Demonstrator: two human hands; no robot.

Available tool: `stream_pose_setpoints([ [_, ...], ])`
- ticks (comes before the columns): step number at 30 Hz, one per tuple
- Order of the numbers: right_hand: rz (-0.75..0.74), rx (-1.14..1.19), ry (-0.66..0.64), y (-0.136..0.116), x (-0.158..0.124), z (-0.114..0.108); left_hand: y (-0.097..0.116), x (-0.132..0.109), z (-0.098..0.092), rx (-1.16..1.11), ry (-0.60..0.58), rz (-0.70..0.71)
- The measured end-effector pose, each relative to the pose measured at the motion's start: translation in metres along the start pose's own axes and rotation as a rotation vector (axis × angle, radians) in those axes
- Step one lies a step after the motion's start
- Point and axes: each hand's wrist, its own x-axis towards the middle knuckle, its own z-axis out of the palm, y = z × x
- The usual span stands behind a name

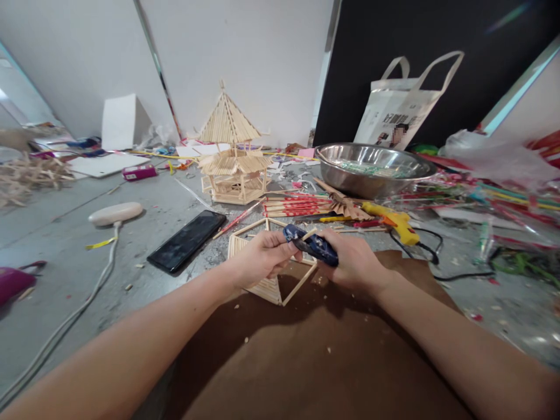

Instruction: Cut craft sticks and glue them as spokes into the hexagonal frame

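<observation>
My right hand (356, 262) is closed around a dark blue, patterned hand tool (321, 248); its exact kind is hard to make out. A short pale wooden stick (309, 234) crosses the tool near its left end. My left hand (265, 256) pinches at that stick, its fingertips close against the tool. Below both hands lies a flat polygonal frame of wooden sticks (300, 284), its left side filled with rows of sticks and its right side open. My left hand covers part of this frame.
A stick-built pavilion (235, 151) stands behind. Red-marked stick bundles (297, 206), a yellow glue gun (400, 223) with black cord and a steel bowl (376, 169) lie right. A phone (187, 240) and a white corded device (116, 213) lie left. Brown paper (315, 373) covers the front.
</observation>
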Motion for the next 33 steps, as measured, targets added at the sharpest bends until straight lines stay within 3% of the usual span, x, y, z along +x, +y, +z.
stream_pose_setpoints([
  [6,0.104,-0.138,-0.002,0.0,0.002,-0.004,0.001,-0.001,0.008,0.314,0.058,0.056],
  [12,0.335,-0.252,0.027,0.015,0.012,-0.005,0.001,0.003,0.002,0.469,0.164,0.028],
  [17,0.356,-0.314,0.088,0.036,0.017,0.004,-0.002,0.007,-0.004,0.335,0.251,0.009],
  [22,0.359,-0.349,0.132,0.05,0.018,0.01,-0.001,0.008,-0.005,0.121,0.183,-0.065],
  [27,0.429,-0.379,0.094,0.065,0.014,0.019,0.001,0.007,-0.005,0.164,0.095,-0.187],
  [33,0.432,-0.407,0.066,0.072,0.012,0.028,-0.003,0.005,-0.003,0.401,0.226,-0.14],
])
